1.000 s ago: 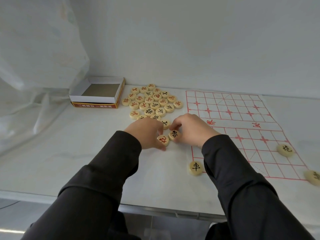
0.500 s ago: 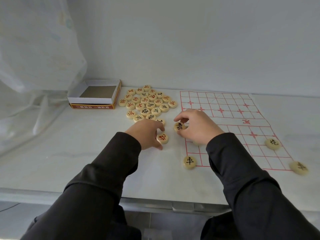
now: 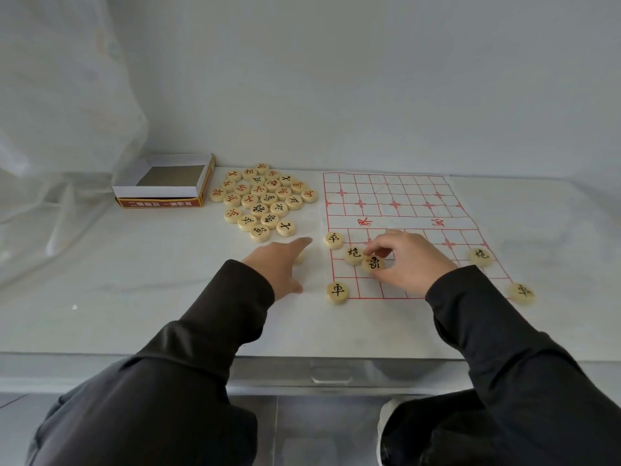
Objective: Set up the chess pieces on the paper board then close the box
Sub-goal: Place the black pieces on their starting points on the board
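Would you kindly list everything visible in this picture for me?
Table: one, white, under everything.
Box: one, open, white with red sides, far left.
Loose pieces: about twenty-five, cream, red or black characters, between box and board.
Paper board: one, white with red grid, right.
Placed pieces: five, cream, black characters, board's near half.
Plastic sheet: one, translucent, far left.
Left hand: one, fingers stretched, over a half-hidden piece.
Right hand: one, pinching a black-character piece at the board's near left.
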Demonstrator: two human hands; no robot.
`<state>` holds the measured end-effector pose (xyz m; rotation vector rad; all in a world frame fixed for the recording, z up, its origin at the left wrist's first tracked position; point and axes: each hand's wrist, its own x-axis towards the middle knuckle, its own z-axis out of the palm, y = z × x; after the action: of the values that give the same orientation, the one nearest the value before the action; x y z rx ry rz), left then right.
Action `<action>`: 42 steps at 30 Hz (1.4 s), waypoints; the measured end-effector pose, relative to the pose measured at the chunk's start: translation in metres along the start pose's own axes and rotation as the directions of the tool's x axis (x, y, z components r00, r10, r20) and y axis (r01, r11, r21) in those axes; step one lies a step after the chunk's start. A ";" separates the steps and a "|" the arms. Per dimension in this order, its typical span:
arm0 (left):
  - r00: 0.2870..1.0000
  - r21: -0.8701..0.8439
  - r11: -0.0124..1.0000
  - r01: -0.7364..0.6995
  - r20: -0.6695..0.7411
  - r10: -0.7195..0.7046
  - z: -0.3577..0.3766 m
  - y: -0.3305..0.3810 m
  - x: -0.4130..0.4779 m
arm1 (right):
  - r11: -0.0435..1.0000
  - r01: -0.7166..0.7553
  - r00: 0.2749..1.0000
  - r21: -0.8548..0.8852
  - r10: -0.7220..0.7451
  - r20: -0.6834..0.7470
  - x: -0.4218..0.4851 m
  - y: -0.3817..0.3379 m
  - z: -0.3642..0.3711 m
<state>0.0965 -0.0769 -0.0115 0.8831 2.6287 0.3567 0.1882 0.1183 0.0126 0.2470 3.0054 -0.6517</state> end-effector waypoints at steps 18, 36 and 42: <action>0.998 0.066 0.996 -0.067 -0.004 0.068 0.011 0.016 0.005 | 0.991 -0.042 0.980 -0.125 0.065 0.189 -0.018 0.010 0.003; 0.999 0.082 0.996 -0.043 0.016 0.042 0.013 0.016 0.007 | 0.986 -0.028 0.979 -0.167 0.061 0.192 -0.015 0.007 0.006; 0.999 0.070 0.997 -0.042 0.028 0.040 0.011 0.017 0.006 | 0.981 -0.026 0.976 -0.194 0.067 0.208 -0.015 0.007 0.006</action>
<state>0.1056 -0.0588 -0.0174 0.9591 2.6162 0.2614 0.2046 0.1198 0.0059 0.2203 2.8196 -0.3565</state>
